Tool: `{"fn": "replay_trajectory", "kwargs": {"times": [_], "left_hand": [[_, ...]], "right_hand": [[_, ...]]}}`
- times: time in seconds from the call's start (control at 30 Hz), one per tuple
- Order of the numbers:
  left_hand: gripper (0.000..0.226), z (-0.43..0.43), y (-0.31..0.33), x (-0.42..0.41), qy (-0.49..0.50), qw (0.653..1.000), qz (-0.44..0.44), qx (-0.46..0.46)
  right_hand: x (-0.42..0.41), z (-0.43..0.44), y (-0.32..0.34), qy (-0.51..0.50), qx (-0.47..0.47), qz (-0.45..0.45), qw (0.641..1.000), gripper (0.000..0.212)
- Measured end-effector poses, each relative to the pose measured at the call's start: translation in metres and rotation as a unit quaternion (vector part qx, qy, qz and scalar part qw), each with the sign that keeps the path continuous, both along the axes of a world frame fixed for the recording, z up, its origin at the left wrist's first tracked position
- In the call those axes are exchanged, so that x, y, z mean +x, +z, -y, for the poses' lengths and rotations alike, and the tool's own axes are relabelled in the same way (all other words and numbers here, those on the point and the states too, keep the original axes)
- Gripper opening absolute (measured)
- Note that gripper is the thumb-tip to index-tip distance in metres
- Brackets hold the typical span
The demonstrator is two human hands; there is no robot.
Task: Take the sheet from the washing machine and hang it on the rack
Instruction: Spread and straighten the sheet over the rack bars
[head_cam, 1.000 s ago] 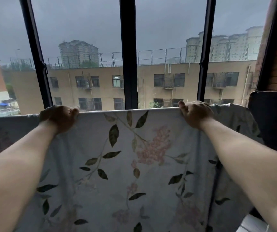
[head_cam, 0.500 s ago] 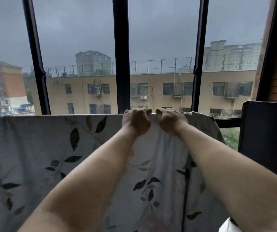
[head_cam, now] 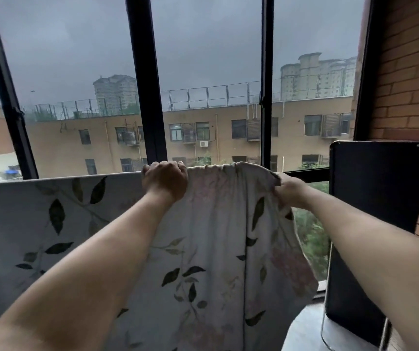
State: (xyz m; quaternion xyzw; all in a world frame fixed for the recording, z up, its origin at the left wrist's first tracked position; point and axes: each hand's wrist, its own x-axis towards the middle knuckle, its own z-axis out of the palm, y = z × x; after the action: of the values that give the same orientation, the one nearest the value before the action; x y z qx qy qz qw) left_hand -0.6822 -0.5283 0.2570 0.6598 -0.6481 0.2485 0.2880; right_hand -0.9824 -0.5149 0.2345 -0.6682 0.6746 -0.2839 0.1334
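- Pale grey fabric sheet (head_cam: 218, 231) printed with dark leaves and faded pink flowers, draped over a straight top line; support beneath hidden by cloth.
- Left hand (head_cam: 165, 182) knuckles-up, fingers curled over top fold, clamped on it.
- Right hand (head_cam: 290, 192) lower and well apart, pinching gathered side edge.
- Between the grips: cloth bunched in vertical wrinkles, hanging down below both.
- Left of left grip: cloth flat, taut.
- Beyond the grips: black metal window frame (head_cam: 150, 97).
- Right of right grip: black rounded-corner panel (head_cam: 380, 186), upright; red brick wall (head_cam: 411, 72).
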Motion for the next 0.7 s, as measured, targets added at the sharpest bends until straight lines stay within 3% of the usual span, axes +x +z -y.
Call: {"fn": "replay_trajectory", "kwargs": {"times": [0.07,0.1,0.2,0.33,0.53,0.6,0.7], "left_hand": [[0.051,-0.002,0.001,-0.025,-0.056,0.998,0.019,0.0],[0.051,-0.003,0.001,-0.04,-0.095,0.995,0.025,-0.002],[0.051,-0.003,0.003,-0.075,-0.149,0.988,0.027,-0.006],[0.059,0.005,-0.002,-0.083,-0.124,0.991,0.052,-0.002],[0.059,0.01,-0.001,-0.077,-0.121,0.992,0.032,-0.018],[0.06,0.009,-0.001,-0.081,-0.112,0.993,0.042,-0.014],[0.059,0.009,0.0,-0.083,-0.096,0.994,0.047,0.001]], "right_hand": [[-0.014,-0.005,0.003,-0.015,0.032,-0.095,0.995,0.024],[-0.021,-0.006,0.003,-0.025,0.025,-0.124,0.992,0.016],[-0.032,-0.01,0.009,-0.05,0.008,-0.142,0.989,0.024],[-0.051,-0.016,0.022,-0.145,-0.039,-0.217,0.965,0.015],[-0.096,-0.009,0.02,-0.283,-0.142,-0.122,0.941,0.034],[-0.095,-0.006,0.018,-0.297,-0.126,-0.099,0.941,0.038],[-0.08,-0.004,0.022,-0.306,-0.033,-0.138,0.941,0.042]]}}
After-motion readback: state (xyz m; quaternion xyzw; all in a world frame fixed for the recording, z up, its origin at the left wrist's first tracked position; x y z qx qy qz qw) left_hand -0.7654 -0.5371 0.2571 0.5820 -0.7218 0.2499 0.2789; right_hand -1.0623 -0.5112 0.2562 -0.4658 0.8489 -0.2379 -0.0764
